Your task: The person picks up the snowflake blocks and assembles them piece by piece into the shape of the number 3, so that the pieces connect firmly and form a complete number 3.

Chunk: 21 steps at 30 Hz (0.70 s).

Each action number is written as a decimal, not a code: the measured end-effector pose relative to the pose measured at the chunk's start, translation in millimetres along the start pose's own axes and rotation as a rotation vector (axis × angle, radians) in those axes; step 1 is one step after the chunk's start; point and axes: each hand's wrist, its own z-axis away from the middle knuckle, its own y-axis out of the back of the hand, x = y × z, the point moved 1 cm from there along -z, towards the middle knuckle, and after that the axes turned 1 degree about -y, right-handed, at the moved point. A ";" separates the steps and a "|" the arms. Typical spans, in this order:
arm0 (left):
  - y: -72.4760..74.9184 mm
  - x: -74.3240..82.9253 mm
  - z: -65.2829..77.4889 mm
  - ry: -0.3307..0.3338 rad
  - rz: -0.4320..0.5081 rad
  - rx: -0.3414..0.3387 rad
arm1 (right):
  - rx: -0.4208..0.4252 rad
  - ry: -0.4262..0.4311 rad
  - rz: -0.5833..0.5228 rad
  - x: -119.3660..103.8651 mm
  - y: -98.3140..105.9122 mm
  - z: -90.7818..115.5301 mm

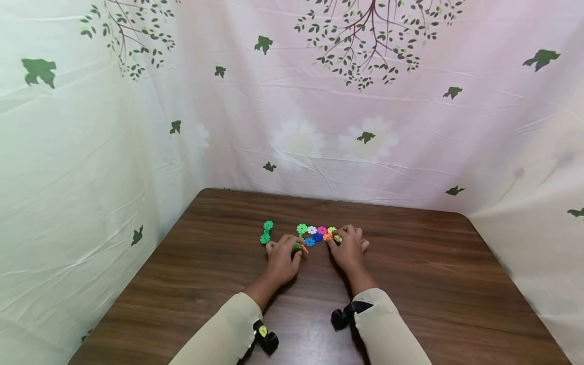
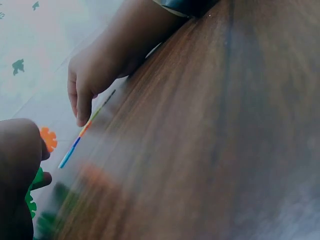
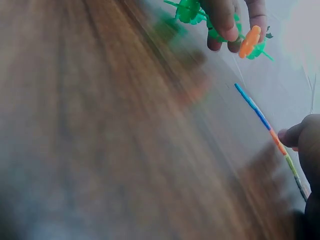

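My left hand (image 1: 282, 259) grips a linked piece of green notched plastic discs (image 3: 189, 11), with an orange disc (image 3: 250, 42) standing out from it. Part of this piece is hidden by the fingers. To the right, a flat chain of joined discs (image 1: 317, 237) in blue, white, pink, orange and yellow lies low over the tabletop. My right hand (image 1: 349, 249) holds the right end of that chain, thumb against the orange part. Seen edge-on in the left wrist view, the chain is a thin coloured strip (image 2: 75, 145).
A dark brown wooden table (image 1: 433, 263) extends around both hands. Behind and beside it hangs a pale cloth (image 1: 319, 126) printed with leaves, birds and branches. Black wrist cameras (image 1: 269, 343) sit on both cream sleeves (image 1: 228, 324).
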 end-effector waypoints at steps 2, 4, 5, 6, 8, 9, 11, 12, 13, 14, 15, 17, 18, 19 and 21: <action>-1.3 -1.7 -0.6 -0.002 0.008 -0.017 | -0.007 -0.007 0.013 1.0 -0.5 -1.6; -2.2 -3.2 -1.0 -0.003 0.010 -0.021 | -0.011 -0.006 0.029 1.3 -1.0 -2.6; -2.3 -3.5 -0.8 -0.008 0.006 -0.017 | -0.014 -0.005 0.037 1.2 -1.3 -3.0; -1.9 -3.2 -0.7 -0.009 0.008 -0.013 | -0.017 -0.004 0.045 1.1 -1.6 -3.3; -1.1 -2.8 -0.3 -0.009 0.010 -0.008 | -0.014 0.000 0.057 1.4 -2.6 -4.4; -0.8 -2.5 -0.2 -0.006 0.012 -0.008 | -0.011 0.004 0.063 1.5 -2.8 -4.6; -0.5 -1.5 0.0 0.005 0.015 -0.010 | -0.005 0.002 0.067 1.3 -2.9 -5.1; -0.8 -1.5 0.0 0.011 0.017 -0.010 | -0.001 0.000 0.067 1.2 -2.6 -5.1; -1.0 -1.5 0.0 0.016 0.018 -0.008 | 0.003 -0.002 0.068 1.1 -2.3 -5.0; -1.4 -1.4 0.0 0.018 0.015 -0.001 | 0.003 -0.002 0.069 0.8 -2.1 -4.7; -1.7 -1.1 0.2 0.017 0.011 0.010 | 0.001 -0.004 0.069 0.4 -1.8 -4.5; -2.6 -1.1 0.6 0.008 -0.004 0.040 | -0.007 -0.009 0.064 -0.8 -1.4 -4.2; -3.0 -1.0 0.6 0.004 -0.013 0.050 | -0.010 -0.010 0.065 -1.0 -1.4 -4.1; -3.3 -1.1 0.7 0.002 -0.021 0.057 | -0.012 -0.011 0.065 -1.1 -1.3 -4.1; -3.7 -1.2 0.4 0.009 -0.031 0.059 | -0.014 -0.012 0.060 -1.3 -1.5 -4.0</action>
